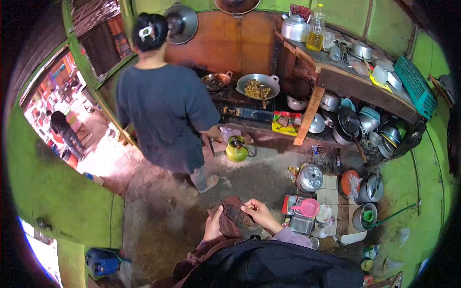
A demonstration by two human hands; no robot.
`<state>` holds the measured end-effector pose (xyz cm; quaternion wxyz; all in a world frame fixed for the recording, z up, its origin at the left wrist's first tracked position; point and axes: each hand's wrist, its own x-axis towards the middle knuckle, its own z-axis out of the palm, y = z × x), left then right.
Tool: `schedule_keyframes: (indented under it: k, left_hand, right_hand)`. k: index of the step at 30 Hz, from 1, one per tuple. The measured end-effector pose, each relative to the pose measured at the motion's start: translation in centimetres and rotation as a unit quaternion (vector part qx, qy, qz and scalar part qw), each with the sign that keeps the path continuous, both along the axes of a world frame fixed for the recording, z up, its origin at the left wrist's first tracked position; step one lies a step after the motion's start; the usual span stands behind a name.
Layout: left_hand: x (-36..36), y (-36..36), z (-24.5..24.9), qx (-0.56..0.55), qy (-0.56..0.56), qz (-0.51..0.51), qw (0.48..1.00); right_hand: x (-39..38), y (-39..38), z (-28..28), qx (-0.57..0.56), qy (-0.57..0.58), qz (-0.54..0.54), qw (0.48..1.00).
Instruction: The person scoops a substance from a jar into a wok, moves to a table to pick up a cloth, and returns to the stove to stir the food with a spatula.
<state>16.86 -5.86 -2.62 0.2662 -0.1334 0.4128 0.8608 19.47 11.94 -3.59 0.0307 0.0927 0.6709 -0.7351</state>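
Note:
A worn, reddish-brown cloth (232, 222) is stretched between my two hands, in front of my body. My left hand (213, 225) is closed on its left side, thumb on top. On the right, my right hand (261, 215) pinches the cloth's darker, stained edge between thumb and fingers. Below the hands is my dark clothing, which fills the bottom of the head view. To the right of my right hand, on the floor, are a pink dipper (307, 208) and a metal tray (301, 224).
A person (163, 105) in a dark shirt stands ahead at the stove, near a wok of food (258, 88) and a green gas cylinder (236, 150). Pots (309, 178) crowd the floor at right, below a shelf (355, 84) of kitchenware. Another person (65, 129) is beyond the doorway.

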Motion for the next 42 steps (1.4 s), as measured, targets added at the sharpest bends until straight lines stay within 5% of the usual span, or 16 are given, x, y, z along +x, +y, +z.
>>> schedule_keyframes:
  k: [12,14,16,19,22,23,25,26,28,31,33,34,36,38,41,42]
  left_hand:
    - [-22.5,6.9,2.3,-0.048,0.073,-0.179,0.980]
    - [-24.9,9.5,2.0,0.022,-0.042,-0.225,0.973]
    - [-28.2,11.6,-8.6,0.116,-0.103,-0.268,0.951]
    - [-31.9,17.2,-0.2,0.231,-0.216,-0.350,0.882]
    - [-36.4,21.3,-0.6,0.296,-0.201,-0.377,0.854]
    - [-37.2,22.2,-0.2,0.196,-0.206,-0.331,0.900]
    - [-40.4,23.3,-1.1,0.234,-0.186,-0.353,0.887]
    - [-41.2,23.3,0.9,0.097,0.080,-0.326,0.937]
    - [-43.8,23.4,3.0,-0.143,0.428,-0.231,0.862]
    - [-49.5,23.9,-0.1,-0.209,0.323,-0.186,0.904]
    - [-53.8,23.8,-2.1,0.056,-0.112,-0.140,0.982]
    - [-55.0,23.8,0.1,-0.233,0.181,-0.203,0.934]
    - [-59.5,23.6,-4.3,-0.314,0.442,-0.178,0.821]
    - [-65.6,24.0,-11.6,-0.134,0.423,-0.109,0.890]
    - [-73.0,25.9,-14.2,-0.221,0.482,-0.116,0.840]
    - [-75.5,26.9,-16.4,-0.099,0.328,-0.152,0.927]
  right_hand:
    - [-14.6,4.7,1.2,-0.001,-0.012,-0.198,0.980]
    - [-16.6,7.4,1.0,0.014,-0.037,-0.205,0.978]
    - [-18.7,10.1,0.1,-0.024,-0.031,-0.224,0.974]
    - [-23.6,15.1,-0.3,0.025,-0.011,-0.240,0.970]
    - [-28.4,19.8,0.9,0.091,-0.003,-0.216,0.972]
    - [-29.8,21.3,1.3,0.105,-0.016,-0.196,0.975]
    - [-33.6,24.3,2.0,0.122,-0.023,-0.166,0.978]
    - [-35.3,25.6,1.3,0.159,0.003,-0.161,0.974]
    - [-38.5,27.9,0.3,0.192,0.023,-0.149,0.970]
    - [-43.6,30.7,0.8,0.337,0.021,-0.088,0.937]
    - [-46.8,32.2,-1.2,0.431,0.062,-0.083,0.896]
    - [-48.1,32.3,-2.4,0.519,0.104,-0.085,0.844]
    - [-50.5,31.9,-4.4,0.551,0.059,-0.102,0.826]
    - [-53.0,31.7,-5.9,0.587,0.022,-0.126,0.799]
    - [-55.4,32.3,-8.5,0.583,-0.050,-0.163,0.794]
    - [-56.2,33.2,-10.2,0.587,-0.052,-0.166,0.791]
